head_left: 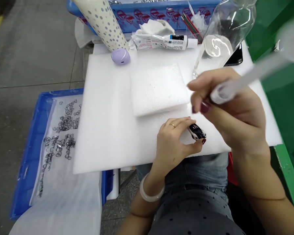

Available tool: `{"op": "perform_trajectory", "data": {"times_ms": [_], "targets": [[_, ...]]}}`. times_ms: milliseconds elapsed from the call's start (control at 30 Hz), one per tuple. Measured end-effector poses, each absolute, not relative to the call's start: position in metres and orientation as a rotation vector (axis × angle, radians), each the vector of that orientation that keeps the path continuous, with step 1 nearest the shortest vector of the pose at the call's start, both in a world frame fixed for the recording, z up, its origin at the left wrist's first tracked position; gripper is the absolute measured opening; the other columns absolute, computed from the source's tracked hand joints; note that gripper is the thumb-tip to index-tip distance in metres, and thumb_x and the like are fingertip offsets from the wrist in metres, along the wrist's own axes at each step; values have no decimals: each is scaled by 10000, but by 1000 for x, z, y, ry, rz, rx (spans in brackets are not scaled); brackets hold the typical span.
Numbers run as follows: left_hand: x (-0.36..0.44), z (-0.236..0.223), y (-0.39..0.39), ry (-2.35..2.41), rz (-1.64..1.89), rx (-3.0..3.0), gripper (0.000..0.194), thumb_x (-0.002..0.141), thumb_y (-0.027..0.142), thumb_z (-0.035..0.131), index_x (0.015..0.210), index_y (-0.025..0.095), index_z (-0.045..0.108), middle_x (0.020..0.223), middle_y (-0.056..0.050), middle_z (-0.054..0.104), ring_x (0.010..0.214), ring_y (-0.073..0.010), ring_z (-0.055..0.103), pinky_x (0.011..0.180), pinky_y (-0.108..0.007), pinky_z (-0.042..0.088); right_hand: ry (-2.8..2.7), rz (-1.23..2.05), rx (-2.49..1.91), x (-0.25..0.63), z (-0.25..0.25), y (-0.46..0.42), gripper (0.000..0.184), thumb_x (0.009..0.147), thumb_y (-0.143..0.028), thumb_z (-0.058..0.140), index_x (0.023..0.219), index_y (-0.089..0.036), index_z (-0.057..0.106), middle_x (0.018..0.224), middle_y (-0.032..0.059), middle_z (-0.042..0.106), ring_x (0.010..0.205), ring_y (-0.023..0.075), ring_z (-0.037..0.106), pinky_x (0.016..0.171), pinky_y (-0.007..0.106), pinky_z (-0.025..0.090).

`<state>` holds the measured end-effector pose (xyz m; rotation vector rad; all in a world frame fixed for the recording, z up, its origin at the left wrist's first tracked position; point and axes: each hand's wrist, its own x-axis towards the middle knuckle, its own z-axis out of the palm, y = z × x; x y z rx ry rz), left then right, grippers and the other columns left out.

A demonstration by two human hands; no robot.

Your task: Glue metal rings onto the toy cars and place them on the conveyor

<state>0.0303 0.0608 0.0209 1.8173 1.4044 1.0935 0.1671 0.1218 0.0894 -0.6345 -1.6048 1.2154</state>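
My left hand (173, 142) is at the front edge of the white foam board (107, 130). Its thumb and fingers pinch a small black-and-white toy car (197, 132) from both sides. Higher and to the right, my right hand (235, 111) is raised over the board. Between its thumb and fingers is a white translucent stick-like tool (254, 73) with a broad rounded far end, blurred, so its kind is unclear. A thick white foam block (159, 88) with shiny specks on top lies just beyond my left hand.
Along the back are a polka-dot tumbler (104, 24), a purple earbud case (121, 56), a squeezed tube (161, 42), a clear bottle (218, 42), a phone (235, 56) and a blue crate (152, 13). Left below, a blue tray (29, 153) holds paper with many small dark rings.
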Motion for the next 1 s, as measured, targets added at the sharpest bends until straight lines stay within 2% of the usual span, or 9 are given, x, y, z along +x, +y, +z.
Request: {"op": "perform_trajectory", "data": {"times_ms": [33, 100, 167, 233, 333, 500, 600, 833, 1000], "targets": [[30, 21, 61, 1409, 1089, 1803, 319, 728, 272, 807, 1022, 216, 699, 1136, -55, 747, 1034, -274, 664, 900, -446, 519, -1515, 1263, -660, 170, 89, 113, 188, 892, -218, 624, 1071, -245, 676, 909, 7, 578, 751, 143, 529, 723, 311, 485], [31, 23, 62, 1419, 1074, 1776, 291, 749, 305, 810, 1008, 221, 705, 1139, -49, 748, 1047, -275, 666, 921, -449, 514, -1419, 1424, -712, 175, 88, 102, 90, 898, -252, 600, 838, -242, 666, 712, 0, 506, 637, 147, 445, 645, 316, 426], [31, 23, 62, 1424, 1058, 1764, 286, 758, 305, 814, 1010, 219, 711, 1144, -47, 749, 1067, -275, 665, 943, -451, 506, -1377, 1576, -678, 178, 87, 99, 366, 931, -270, 561, 577, -211, 488, 547, -9, 365, 547, 134, 351, 597, 314, 353], [31, 24, 62, 1428, 1059, 1761, 295, 764, 290, 812, 1031, 214, 713, 1152, -50, 746, 1077, -273, 662, 949, -452, 502, -1316, 1632, -611, 179, 86, 99, 524, 924, -285, 592, 493, -174, 314, 469, -25, 224, 490, 109, 252, 566, 306, 278], [31, 24, 61, 1434, 1065, 1761, 282, 791, 286, 793, 1051, 214, 712, 1163, -54, 742, 1086, -265, 654, 945, -449, 504, -1152, 1622, -630, 174, 82, 100, 601, 884, -296, 639, 471, -149, 229, 440, -36, 114, 464, 88, 179, 552, 302, 208], [31, 24, 60, 1436, 1065, 1768, 231, 803, 278, 782, 1012, 205, 719, 1154, -61, 743, 1085, -265, 652, 946, -453, 501, -1066, 1588, -478, 168, 74, 97, 567, 856, -370, 609, 480, -172, 235, 436, -47, 127, 445, 79, 156, 523, 295, 177], [31, 25, 60, 1441, 1051, 1768, 227, 806, 279, 779, 1016, 221, 716, 1153, -49, 745, 1090, -263, 654, 942, -451, 497, -1071, 1621, -580, 169, 74, 97, 594, 882, -366, 609, 481, -165, 219, 451, -46, 113, 455, 79, 176, 535, 292, 193], [31, 24, 60, 1440, 1062, 1772, 266, 802, 278, 788, 1046, 202, 715, 1156, -62, 745, 1095, -267, 661, 947, -454, 496, -1038, 1603, -486, 169, 65, 97, 411, 781, -81, 487, 475, -163, 225, 433, -31, 149, 445, 82, 172, 524, 298, 147], [31, 23, 60, 1439, 1078, 1784, 270, 820, 296, 771, 1065, 199, 709, 1155, -67, 746, 1089, -261, 664, 951, -454, 495, -1042, 1556, -530, 169, 68, 95, 426, 791, -95, 496, 473, -161, 220, 427, -33, 133, 438, 79, 167, 519, 296, 156]]}}
